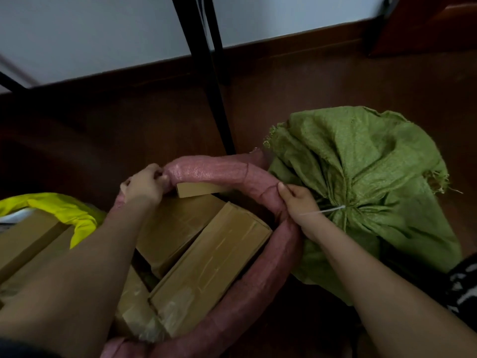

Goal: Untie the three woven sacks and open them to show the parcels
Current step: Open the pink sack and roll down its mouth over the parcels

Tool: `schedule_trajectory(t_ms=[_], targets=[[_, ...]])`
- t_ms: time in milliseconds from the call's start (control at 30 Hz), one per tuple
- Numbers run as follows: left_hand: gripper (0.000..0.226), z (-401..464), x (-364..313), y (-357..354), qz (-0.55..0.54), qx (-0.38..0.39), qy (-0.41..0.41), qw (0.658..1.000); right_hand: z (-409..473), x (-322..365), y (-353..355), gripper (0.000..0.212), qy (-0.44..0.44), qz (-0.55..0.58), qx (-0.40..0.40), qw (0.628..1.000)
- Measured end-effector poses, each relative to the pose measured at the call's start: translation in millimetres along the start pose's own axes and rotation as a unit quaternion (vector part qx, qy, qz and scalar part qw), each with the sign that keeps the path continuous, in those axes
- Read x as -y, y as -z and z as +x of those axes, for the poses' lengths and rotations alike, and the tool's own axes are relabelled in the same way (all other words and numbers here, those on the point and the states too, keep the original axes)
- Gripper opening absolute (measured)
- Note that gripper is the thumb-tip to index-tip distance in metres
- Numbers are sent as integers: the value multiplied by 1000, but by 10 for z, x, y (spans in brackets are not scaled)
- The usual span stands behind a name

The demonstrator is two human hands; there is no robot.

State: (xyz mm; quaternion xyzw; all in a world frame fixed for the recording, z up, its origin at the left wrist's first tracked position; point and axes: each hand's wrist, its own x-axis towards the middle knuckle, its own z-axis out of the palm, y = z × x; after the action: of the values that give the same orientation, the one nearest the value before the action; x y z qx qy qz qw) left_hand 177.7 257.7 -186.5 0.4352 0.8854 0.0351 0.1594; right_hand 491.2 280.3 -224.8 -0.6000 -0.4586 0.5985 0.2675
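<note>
A pink woven sack (pixel 214 170) stands open in the middle, its rim rolled down into a thick ring. Several brown cardboard parcels (pixel 209 267) show inside it. My left hand (pixel 144 183) grips the rolled rim at the far left. My right hand (pixel 296 200) pinches the rim on the right side. To the right sits a green woven sack (pixel 361 161), its neck bunched and held closed by a white tie (pixel 333 209). At the left edge a yellow sack (pixel 64 210) lies open with brown parcels (pixel 23 241) inside.
The sacks rest on a dark wooden floor (pixel 129 120). A black metal leg (pixel 214 73) rises just behind the pink sack, in front of a white wall (pixel 103 29). Patterned black-and-white cloth (pixel 464 282) shows at the right edge.
</note>
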Motion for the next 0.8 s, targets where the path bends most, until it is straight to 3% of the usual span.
schedule_trajectory(t_ms=[200,300,367,500,567,633,700,800], targets=[[25,37,148,2,-2,33,-36,999,93,163,26,21,-142,157,-1,977],[19,104,190,35,-98,16,-16,995,151,205,21,23,-170,161,-32,972],[23,142,135,105,-164,22,21,986,202,226,16,26,-192,177,-56,964],[18,177,-3,191,-344,72,169,921,301,266,2,23,-222,217,-95,946],[25,170,-2,178,-313,86,176,929,323,235,4,21,-213,168,-97,958],[30,190,32,136,-274,93,165,943,343,129,35,23,-153,-15,-109,982],[35,209,68,131,-240,103,140,955,320,64,47,23,-47,-183,-120,975],[37,200,200,189,-177,29,67,982,302,39,32,17,87,-230,-125,961]])
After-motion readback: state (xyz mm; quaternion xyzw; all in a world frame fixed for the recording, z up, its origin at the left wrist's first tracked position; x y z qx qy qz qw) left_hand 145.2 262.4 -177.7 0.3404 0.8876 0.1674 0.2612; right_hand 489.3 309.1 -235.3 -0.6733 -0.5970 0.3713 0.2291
